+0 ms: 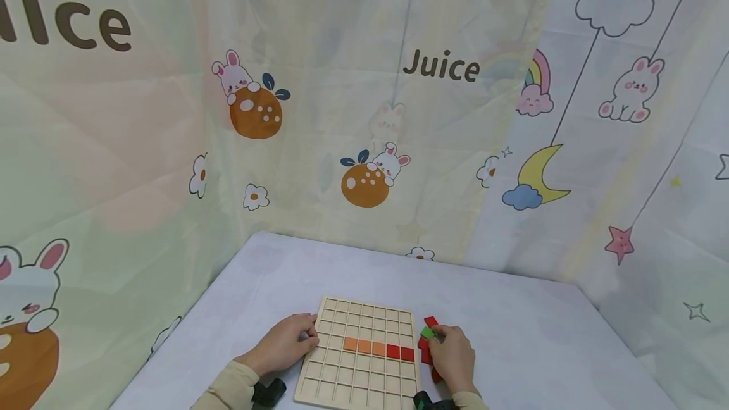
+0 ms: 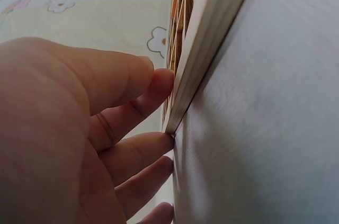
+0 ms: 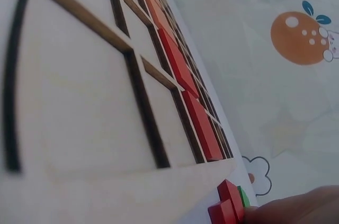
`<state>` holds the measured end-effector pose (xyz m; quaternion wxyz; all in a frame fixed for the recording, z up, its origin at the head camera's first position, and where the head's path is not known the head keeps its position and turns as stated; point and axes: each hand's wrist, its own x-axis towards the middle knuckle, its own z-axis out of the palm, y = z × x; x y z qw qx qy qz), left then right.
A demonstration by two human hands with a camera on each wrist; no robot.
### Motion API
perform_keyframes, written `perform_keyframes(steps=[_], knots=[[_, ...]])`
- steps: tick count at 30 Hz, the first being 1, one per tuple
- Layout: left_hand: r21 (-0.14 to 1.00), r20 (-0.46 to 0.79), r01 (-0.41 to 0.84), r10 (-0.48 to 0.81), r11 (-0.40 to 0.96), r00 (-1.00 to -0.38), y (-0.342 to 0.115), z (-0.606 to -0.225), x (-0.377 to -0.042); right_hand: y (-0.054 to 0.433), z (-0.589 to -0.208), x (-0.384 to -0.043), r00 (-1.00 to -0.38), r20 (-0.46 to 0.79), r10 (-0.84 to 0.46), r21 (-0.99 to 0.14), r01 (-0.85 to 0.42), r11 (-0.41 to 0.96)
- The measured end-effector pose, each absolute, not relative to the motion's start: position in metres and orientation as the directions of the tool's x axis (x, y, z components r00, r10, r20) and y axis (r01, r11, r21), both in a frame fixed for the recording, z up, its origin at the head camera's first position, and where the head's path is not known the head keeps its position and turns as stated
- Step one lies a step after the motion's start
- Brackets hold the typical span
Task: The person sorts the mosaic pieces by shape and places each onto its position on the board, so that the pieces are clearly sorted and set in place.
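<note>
A square wooden grid board (image 1: 333, 372) lies on the table, with a row of three orange tiles (image 1: 364, 347) and two red tiles (image 1: 400, 352) in its cells. My left hand (image 1: 286, 341) is at the board's left side; in the left wrist view its loosely bent fingers (image 2: 140, 152) reach the board's edge (image 2: 198, 57). Right of the board, my right hand (image 1: 454, 357) reaches down over loose red tiles (image 1: 430, 321) and a green tile (image 1: 427, 333). A finger (image 3: 296, 208) touches these tiles in the right wrist view; whether it pinches one is hidden.
A pale cloth covers the table (image 1: 529, 334). Printed curtains (image 1: 364, 112) stand behind and at both sides. Dark wrist devices (image 1: 269, 392) sit by both wrists, close to the board's near corners.
</note>
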<state>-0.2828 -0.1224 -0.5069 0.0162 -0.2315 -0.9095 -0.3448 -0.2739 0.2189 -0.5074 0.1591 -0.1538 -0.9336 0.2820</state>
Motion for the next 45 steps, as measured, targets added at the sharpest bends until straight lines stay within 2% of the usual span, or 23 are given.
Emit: perform_keyframes(steps=[12,21,33,45], knots=[[0.619,0.181,0.413,0.391,0.668,-0.902,-0.12,-0.51,-0.285,0.217,-0.507,-0.273,-0.887,0.261,0.38,-0.637,0.137,0.759],[0.617,0.177,0.415,0.395,0.669,-0.901,-0.121,-0.509,-0.284,0.204,-0.505,-0.272,-0.91,0.294,0.291,-0.65,0.033,0.759],[0.616,0.175,0.412,0.393,0.671,-0.903,-0.121,-0.509,-0.284,0.189,-0.507,-0.27,-0.937,0.283,0.206,-0.656,-0.033,0.754],[0.625,0.166,0.398,0.384,0.672,-0.908,-0.119,-0.507,-0.283,0.172,-0.501,-0.264,-0.937,0.312,0.158,-0.67,-0.099,0.736]])
